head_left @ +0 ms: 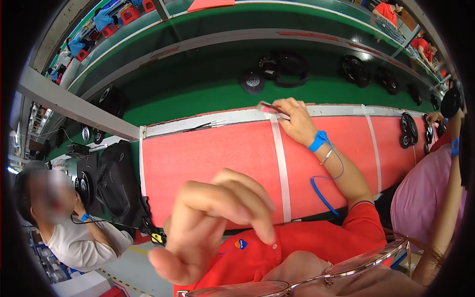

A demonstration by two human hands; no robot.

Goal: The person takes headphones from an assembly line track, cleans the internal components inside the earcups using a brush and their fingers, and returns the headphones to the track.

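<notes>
My left hand (213, 218) is raised close to the camera, fingers half bent and thumb spread away from them, with nothing between them. Farther off, my right hand (297, 119) reaches to the far edge of the red mat (208, 163). Its fingers close on a small flat red-and-white thing with a brownish end (271, 109), too blurred to name. A blue wrist strap (319, 141) with a coiled cord circles my right wrist. Thin dark strips (210, 124) lie on the mat's far edge, left of that hand.
Beyond the mat, a green conveyor belt (198, 101) carries round black parts (252, 81). A grey metal post (79, 106) slants in at left. A black bag (118, 173) and a co-worker in white (84, 242) are at left. Someone in pink (425, 198) sits close at right.
</notes>
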